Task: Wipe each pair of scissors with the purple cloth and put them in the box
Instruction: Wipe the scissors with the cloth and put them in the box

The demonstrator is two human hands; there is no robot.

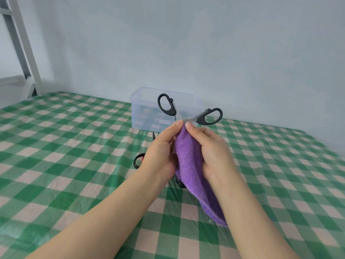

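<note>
head cam: left hand (160, 152) and right hand (214, 152) are both pinching purple cloth (188, 156) round the scissors (205, 116) blades, handles up, in front of the box (141, 109). box looking empty; second pair (137, 161) lying on table (74, 146) below, likely next.

The green-checked surface (74, 165) carries a clear box (141, 116) and black-handled scissors (134, 161).

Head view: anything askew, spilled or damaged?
Nothing stands out. The held scissors are splayed open, blades inside the purple cloth, pinched between left hand and right hand; box upright; second pair lies beneath the hands.
</note>
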